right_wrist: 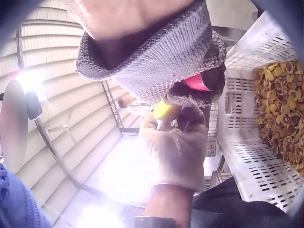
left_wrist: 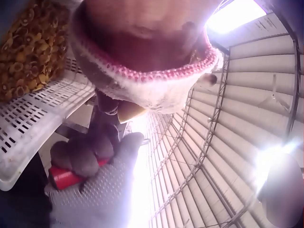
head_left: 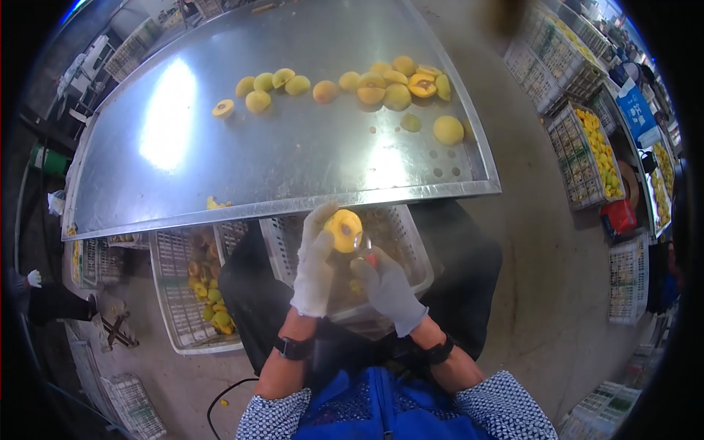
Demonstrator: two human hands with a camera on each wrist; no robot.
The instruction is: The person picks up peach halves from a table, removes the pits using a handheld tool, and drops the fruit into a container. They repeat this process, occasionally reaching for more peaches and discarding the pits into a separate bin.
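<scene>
My gloved left hand (head_left: 314,260) holds a yellow peach half (head_left: 343,229) just below the table's front edge, its cut face and reddish hollow turned up. My gloved right hand (head_left: 390,287) grips a red-handled tool (left_wrist: 66,177) with a curved shiny metal end, which sits right at the peach half's lower right edge. In the right wrist view the yellow peach flesh shows between the two gloves, and the right glove covers most of the handle. Under both hands stands a white plastic crate (right_wrist: 237,135) with many brownish-yellow pit pieces inside.
A metal table (head_left: 293,161) with a raised rim lies ahead, bearing whole peaches (head_left: 448,130) and cut halves (head_left: 422,85). To the left, another crate (head_left: 167,293) holds peach pieces. Full crates (head_left: 572,158) line the right side, beside a red container (head_left: 618,217).
</scene>
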